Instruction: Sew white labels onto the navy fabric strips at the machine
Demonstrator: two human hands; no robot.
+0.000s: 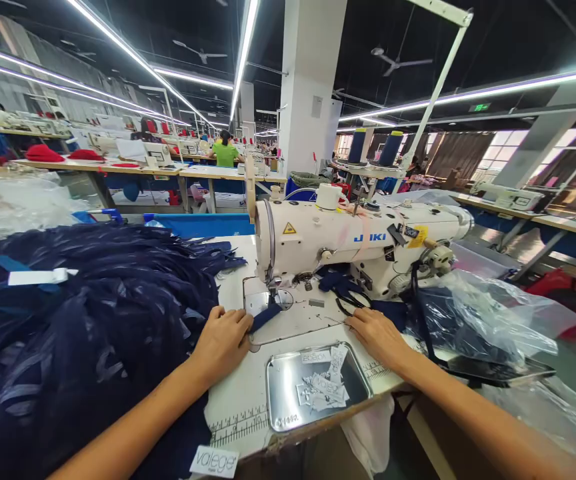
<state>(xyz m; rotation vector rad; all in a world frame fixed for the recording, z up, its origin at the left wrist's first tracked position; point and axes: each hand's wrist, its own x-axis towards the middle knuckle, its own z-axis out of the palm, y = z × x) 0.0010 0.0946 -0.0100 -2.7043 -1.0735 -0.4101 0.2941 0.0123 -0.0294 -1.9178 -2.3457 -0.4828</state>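
My left hand (222,340) rests on the sewing table with its fingers closed on a small navy fabric strip (267,315) that leads toward the presser foot (275,291) of the white sewing machine (358,243). My right hand (375,335) lies flat on the table to the right of the needle plate, fingers stretched out near black scissors (349,304) and some navy cloth. A metal tray (317,385) with several white labels sits between my forearms at the table's front edge.
A big heap of navy garments (88,327) covers the left side. Clear plastic bags with navy pieces (483,313) lie at the right. Two navy thread cones (374,148) stand behind the machine. Other workstations and a person in green (225,152) are far back.
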